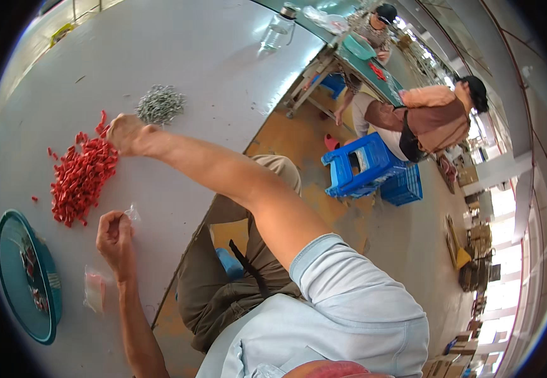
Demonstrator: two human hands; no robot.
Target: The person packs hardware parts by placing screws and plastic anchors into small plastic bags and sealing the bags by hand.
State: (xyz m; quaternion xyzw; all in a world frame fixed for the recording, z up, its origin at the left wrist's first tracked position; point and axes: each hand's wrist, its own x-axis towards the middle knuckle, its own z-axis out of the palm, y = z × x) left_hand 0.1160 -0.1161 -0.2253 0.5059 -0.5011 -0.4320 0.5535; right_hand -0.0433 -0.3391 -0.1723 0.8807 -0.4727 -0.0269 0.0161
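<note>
Two hands work over the pale grey bench. The right hand, at upper left of centre, reaches to the top edge of a loose heap of small red plastic caps; its fingers curl down onto the caps, but whether they have closed on any cannot be told. The left hand, lower in the frame, is pinched shut on a small clear plastic bag, held just right of the heap.

Several risks stand out, as a judgement. The heap is already straggling, with stray caps lying apart at its left side, so a sweeping grab could scatter more toward the bench edge and the floor. The bag's mouth looks barely open, so caps could miss it. A pile of small silvery metal pieces lies near the right hand, and a careless reach could mix the two. A second filled clear bag rests beside the round teal plastic tray at lower left, close to the left forearm, which could nudge it.
</note>
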